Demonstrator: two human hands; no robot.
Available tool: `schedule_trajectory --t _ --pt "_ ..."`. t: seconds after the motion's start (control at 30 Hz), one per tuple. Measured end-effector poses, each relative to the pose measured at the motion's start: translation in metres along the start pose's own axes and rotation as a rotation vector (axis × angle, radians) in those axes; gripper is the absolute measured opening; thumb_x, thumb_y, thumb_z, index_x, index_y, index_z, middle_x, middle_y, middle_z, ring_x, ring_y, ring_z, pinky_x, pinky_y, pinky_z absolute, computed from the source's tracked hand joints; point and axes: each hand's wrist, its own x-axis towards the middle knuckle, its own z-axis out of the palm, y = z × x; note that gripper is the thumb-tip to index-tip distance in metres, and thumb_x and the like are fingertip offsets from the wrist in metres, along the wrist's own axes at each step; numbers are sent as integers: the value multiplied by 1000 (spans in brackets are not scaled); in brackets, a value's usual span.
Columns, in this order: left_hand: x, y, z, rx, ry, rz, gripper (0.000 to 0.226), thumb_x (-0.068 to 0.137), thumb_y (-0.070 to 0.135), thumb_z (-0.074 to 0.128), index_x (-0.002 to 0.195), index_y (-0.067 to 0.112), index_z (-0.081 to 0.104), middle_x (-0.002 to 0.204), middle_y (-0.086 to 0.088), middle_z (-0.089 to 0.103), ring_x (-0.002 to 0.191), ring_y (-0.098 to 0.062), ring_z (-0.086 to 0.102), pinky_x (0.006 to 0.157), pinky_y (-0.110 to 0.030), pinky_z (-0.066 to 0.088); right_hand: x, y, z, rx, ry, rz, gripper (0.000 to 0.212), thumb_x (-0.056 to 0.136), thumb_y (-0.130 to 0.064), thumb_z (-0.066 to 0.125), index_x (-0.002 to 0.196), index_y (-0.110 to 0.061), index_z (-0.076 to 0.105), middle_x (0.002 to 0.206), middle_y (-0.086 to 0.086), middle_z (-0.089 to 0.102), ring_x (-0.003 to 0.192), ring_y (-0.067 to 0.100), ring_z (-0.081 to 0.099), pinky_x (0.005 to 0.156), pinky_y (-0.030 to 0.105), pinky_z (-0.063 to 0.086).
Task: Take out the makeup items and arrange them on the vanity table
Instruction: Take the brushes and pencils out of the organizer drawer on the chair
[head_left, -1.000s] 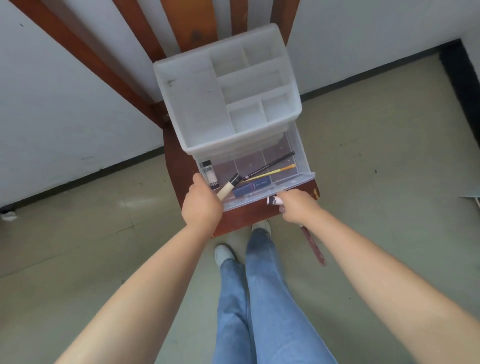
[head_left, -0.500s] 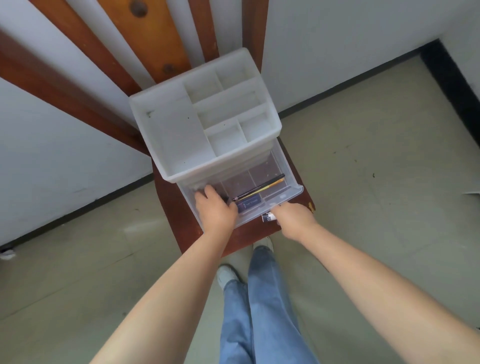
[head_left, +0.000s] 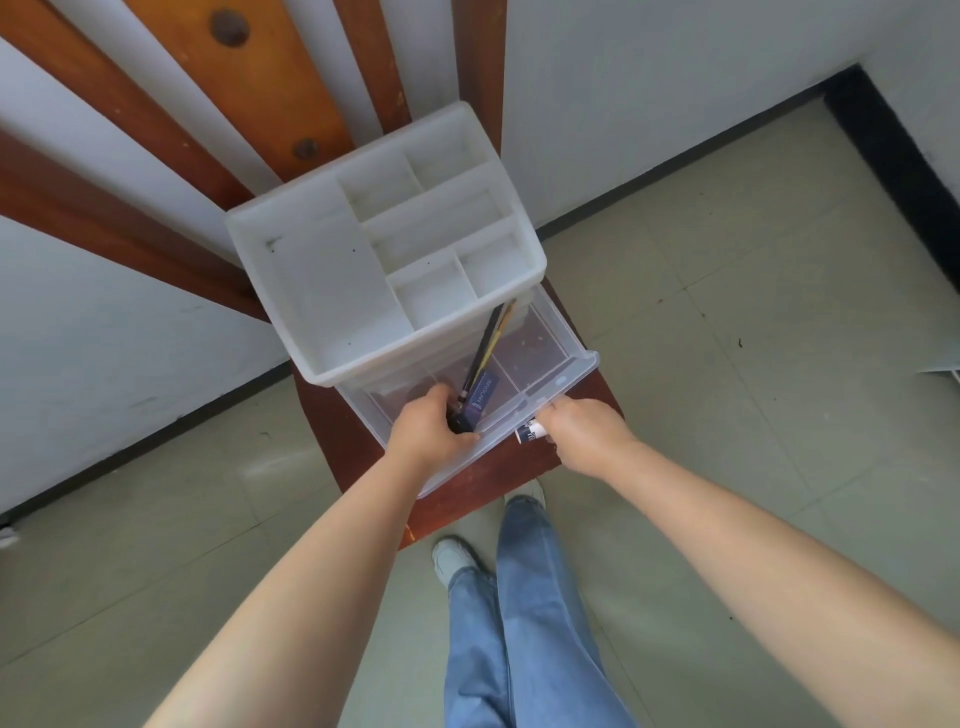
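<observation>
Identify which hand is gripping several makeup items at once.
The left hand: it clutches two pencils and a dark blue tube above the drawer. The right hand holds one small tube.

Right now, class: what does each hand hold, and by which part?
Left hand: pencils and dark box, lower ends. Right hand: small tube, one end.

A: Organizer is matt white plastic, scuffed; drawer is clear glossy plastic.
B: Chair?
A: Reddish-brown varnished wood, slight sheen. Floor smooth pale tiles, faint gloss. Jeans blue denim cloth. Pencils look lacquered.
</observation>
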Motion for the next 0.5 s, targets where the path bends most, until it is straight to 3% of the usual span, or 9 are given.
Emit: schedule_trajectory --t 0.1,0.2,0.37,0.5 --pt "4 0 -4 10 -36 -10 24 73 24 70 79 20 47 76 6 51 65 -9 46 53 -21 35 0 0 0 11 16 13 31 84 0 52 113 -6 49 110 15 56 92 33 60 61 31 35" --pt "5 2 -4 31 -84 -7 27 74 24 67 64 27 42 64 8 47 58 -6 42 49 -19 33 1 0 1 36 17 15 36 83 1 52 117 -7 47 110 14 56 92 33 60 60 31 35" --pt "0 6 -5 27 -51 16 27 73 23 64 64 23 39 61 5 44 54 -10 39 47 -23 30 0 0 1 71 47 26 41 82 1 52 122 -8 45 113 13 56 93 32 60 59 29 34" --pt "3 23 -8 18 112 83 25 73 23 64 75 20 39 62 7 42 53 -9 39 45 -23 25 0 -2 2 51 59 30 44 82 0 53 124 -8 44 116 13 54 95 33 60 59 30 33"
